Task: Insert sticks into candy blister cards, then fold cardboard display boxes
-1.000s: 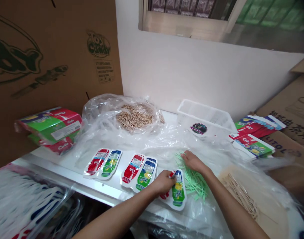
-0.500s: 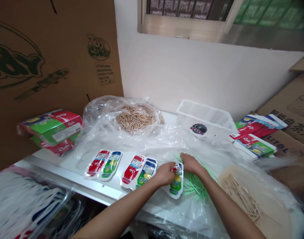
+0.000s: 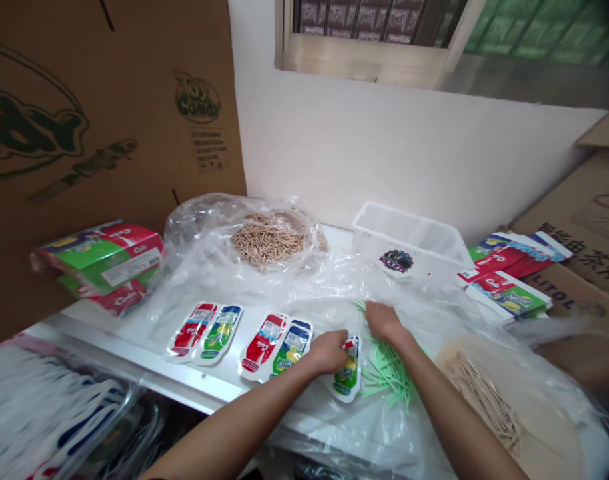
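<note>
My left hand (image 3: 332, 352) is closed at the top end of a green bottle-shaped packet (image 3: 348, 377), with a small red-and-white piece (image 3: 352, 343) showing at its fingertips. To the right, my right hand (image 3: 383, 321) bends down at the far end of a loose pile of thin green plastic sticks (image 3: 390, 373). Its fingers look pinched together, and a few green tips show just beyond them; the fingertips themselves are hidden. Left of my left hand lie a red packet (image 3: 264, 343) and a green packet (image 3: 292, 347). Another red-and-green pair (image 3: 194, 330) lies farther left.
Wooden sticks (image 3: 269, 240) fill a clear bag at the back. A white plastic basket (image 3: 409, 233) stands against the wall. Printed boxes (image 3: 119, 257) sit at left, folded cartons (image 3: 514, 293) at right. More wooden sticks (image 3: 484, 400) lie front right. Plastic sheeting covers the table.
My right hand has shifted slightly to the right over the green sticks. My left hand stays at the packet's top end, with the view moved only a little.
</note>
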### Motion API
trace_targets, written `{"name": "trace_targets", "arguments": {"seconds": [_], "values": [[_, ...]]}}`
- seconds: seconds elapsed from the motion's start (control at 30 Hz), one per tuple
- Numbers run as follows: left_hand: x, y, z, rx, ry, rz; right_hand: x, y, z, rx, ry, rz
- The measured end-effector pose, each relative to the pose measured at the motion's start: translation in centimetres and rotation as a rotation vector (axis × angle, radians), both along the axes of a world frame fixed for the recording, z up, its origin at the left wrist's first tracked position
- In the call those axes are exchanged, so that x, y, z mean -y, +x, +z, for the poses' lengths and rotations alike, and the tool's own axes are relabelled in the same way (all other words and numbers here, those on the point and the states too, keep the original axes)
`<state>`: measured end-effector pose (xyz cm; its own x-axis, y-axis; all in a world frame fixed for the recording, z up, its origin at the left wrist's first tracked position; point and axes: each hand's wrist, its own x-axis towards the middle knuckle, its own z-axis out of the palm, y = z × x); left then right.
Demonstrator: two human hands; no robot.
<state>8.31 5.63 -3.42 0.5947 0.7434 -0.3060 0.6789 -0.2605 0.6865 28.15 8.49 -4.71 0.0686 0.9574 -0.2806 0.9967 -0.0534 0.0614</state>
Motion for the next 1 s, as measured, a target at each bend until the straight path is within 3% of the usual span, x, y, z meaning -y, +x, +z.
{"name": "trace_targets", "arguments": {"seconds": [0.13, 0.33, 0.5, 0.73, 1.0], "values": [[0.1, -0.1, 0.0, 0.014, -0.01, 0.011, -0.2, -0.4, 0.9, -0.01, 0.038, 0.042], [-0.1, -0.5, 0.3, 0.055, -0.069, 0.057, 3.0, 2.0, 3.1, -0.124, 0.059, 0.088], [-0.2, -0.9, 0.3, 0.056, -0.156, 0.122, 4.8, 2.1, 2.4, -0.196, -0.041, 0.08], [-0.3, -1.9, 0.4, 0.095, -0.168, 0.185, 5.5, 1.0, 1.4, -0.151, -0.063, 0.193], [-0.9, -2.6, 0.9, 0.173, -0.03, 0.275, 5.7, 0.7, 2.0, 0.018, 0.124, 0.266]]}}
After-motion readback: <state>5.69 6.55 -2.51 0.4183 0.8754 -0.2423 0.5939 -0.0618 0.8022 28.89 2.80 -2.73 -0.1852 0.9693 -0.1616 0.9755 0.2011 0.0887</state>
